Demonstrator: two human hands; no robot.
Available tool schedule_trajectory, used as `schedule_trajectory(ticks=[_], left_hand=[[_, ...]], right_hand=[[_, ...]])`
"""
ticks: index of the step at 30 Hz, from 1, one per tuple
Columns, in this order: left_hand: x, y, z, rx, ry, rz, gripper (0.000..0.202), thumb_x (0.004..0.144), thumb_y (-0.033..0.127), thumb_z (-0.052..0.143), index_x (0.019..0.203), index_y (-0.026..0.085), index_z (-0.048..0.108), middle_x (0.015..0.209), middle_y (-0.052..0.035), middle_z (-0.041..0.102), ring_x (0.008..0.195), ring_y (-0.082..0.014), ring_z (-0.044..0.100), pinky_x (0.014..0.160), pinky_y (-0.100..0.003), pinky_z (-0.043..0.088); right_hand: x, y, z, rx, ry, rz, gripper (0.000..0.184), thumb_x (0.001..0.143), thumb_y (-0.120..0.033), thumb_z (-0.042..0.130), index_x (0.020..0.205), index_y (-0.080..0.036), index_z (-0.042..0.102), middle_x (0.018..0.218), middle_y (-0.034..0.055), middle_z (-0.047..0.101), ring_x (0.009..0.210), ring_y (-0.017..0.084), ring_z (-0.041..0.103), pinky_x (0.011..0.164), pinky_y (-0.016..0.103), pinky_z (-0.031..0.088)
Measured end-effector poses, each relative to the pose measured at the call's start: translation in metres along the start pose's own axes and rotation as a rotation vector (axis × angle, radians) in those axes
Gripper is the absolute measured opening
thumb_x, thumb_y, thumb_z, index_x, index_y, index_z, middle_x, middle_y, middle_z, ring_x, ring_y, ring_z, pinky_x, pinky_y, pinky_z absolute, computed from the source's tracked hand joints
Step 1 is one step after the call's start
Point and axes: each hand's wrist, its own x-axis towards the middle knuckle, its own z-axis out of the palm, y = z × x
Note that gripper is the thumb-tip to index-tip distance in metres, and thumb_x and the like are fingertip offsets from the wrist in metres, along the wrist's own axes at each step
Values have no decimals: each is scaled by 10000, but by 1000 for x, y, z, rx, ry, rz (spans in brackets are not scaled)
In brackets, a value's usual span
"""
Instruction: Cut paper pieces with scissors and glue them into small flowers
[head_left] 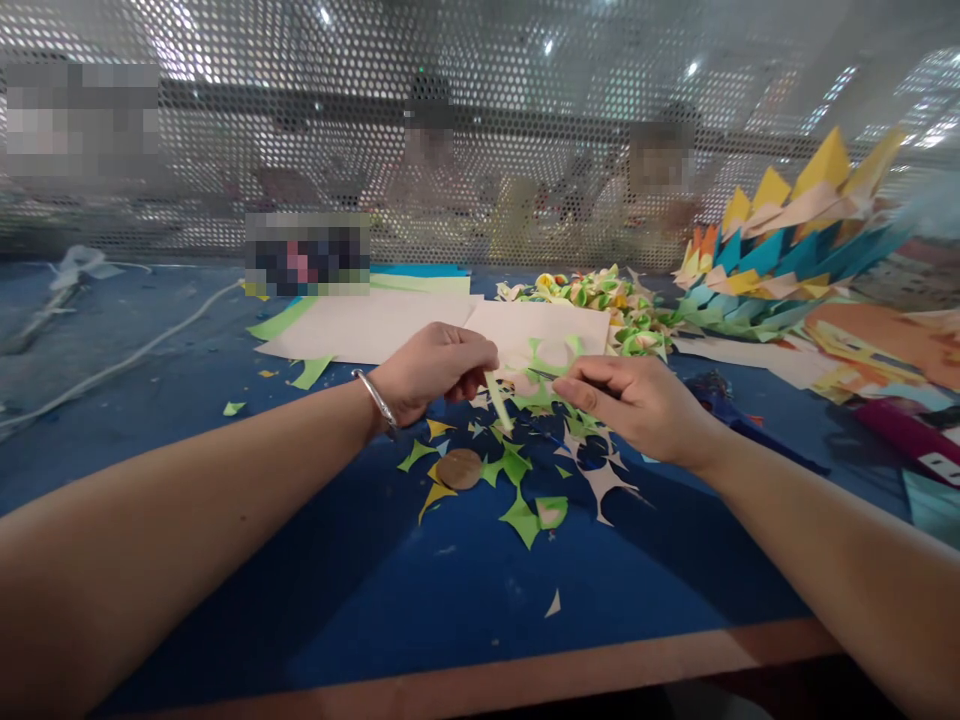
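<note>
My left hand (435,372) is closed in a pinch on a narrow strip of light green paper (499,402) that hangs down from its fingertips. My right hand (637,402) is curled shut close beside it, its fingers pressed together over the pile of cuttings; what it holds is too small to make out. A silver bangle sits on my left wrist. Under both hands lie several green, yellow and white paper offcuts (525,480) on the blue table (300,560). A round brown coin-like disc (459,468) lies among them.
White and green sheets (375,325) lie behind my hands. A heap of small folded paper pieces (600,295) and a large spiky paper model (787,240) stand at the back right. A white cable (142,350) runs at left. Other people sit behind a perforated screen (450,120).
</note>
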Motion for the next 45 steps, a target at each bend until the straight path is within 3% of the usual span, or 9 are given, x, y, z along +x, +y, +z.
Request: schedule_trajectory(ticks=[2, 4, 8, 13, 16, 27, 32, 40, 45], left_hand=[[1, 1, -5, 337, 29, 105, 163, 701, 200, 631, 540, 182, 614, 494, 9, 546, 485, -92, 461, 492, -241, 308], [2, 1, -7, 556, 83, 230, 102, 685, 221, 667, 766, 186, 719, 706, -24, 666, 626, -133, 544, 571, -252, 376], [2, 0, -2, 399, 106, 330, 268, 825, 268, 591, 1047, 165, 701, 1102, -84, 704, 923, -171, 624, 804, -274, 465], [3, -3, 5, 47, -85, 124, 231, 814, 261, 648, 999, 131, 694, 958, -90, 728, 815, -152, 654, 721, -265, 514], [2, -4, 6, -54, -153, 93, 149, 752, 186, 715, 892, 138, 705, 842, -48, 722, 700, -110, 635, 695, -249, 519], [8, -12, 8, -222, 117, 147, 74, 758, 86, 696, 796, 129, 650, 729, -2, 658, 718, -100, 635, 781, -278, 518], [6, -12, 12, -243, 103, 127, 89, 769, 71, 691, 822, 120, 639, 748, -3, 656, 714, -96, 643, 786, -275, 523], [1, -10, 13, -190, 24, 188, 143, 765, 115, 714, 882, 141, 637, 779, 1, 676, 737, -101, 650, 791, -278, 525], [-1, -8, 13, -196, -100, 166, 98, 777, 104, 700, 848, 140, 644, 730, 16, 666, 700, -87, 632, 758, -260, 513]], right_hand=[[0, 0, 0, -7, 1, -9, 452, 960, -530, 474, 667, -188, 515, 565, -48, 344, 521, 88, 336, 498, 248, 275], [-1, 0, 0, -16, -9, -12, 456, 959, -532, 474, 664, -186, 513, 568, -46, 362, 519, 84, 346, 502, 247, 284], [-1, 0, 2, -62, -38, -18, 449, 957, -520, 481, 664, -182, 517, 566, -40, 403, 511, 79, 370, 495, 244, 286], [-1, 0, 6, -87, -63, -41, 427, 954, -485, 496, 648, -188, 483, 552, -46, 380, 504, 79, 359, 490, 240, 277], [-1, 0, 7, -89, -83, -53, 418, 954, -470, 498, 646, -189, 474, 557, -45, 381, 504, 80, 355, 485, 236, 274], [1, 0, 6, -291, -154, 32, 456, 892, -596, 518, 673, -199, 469, 558, -26, 464, 495, 105, 422, 494, 249, 283], [0, 0, 6, -457, -208, 47, 500, 861, -665, 516, 722, -188, 564, 669, 38, 605, 587, 159, 528, 525, 270, 308], [-5, -2, 4, -375, 217, -113, 229, 905, -400, 593, 998, -194, 624, 860, 52, 699, 576, 126, 599, 586, 274, 468], [-5, -6, 4, -373, 211, -305, 141, 918, -278, 598, 1026, -191, 622, 965, 73, 712, 644, 135, 641, 652, 288, 509]])
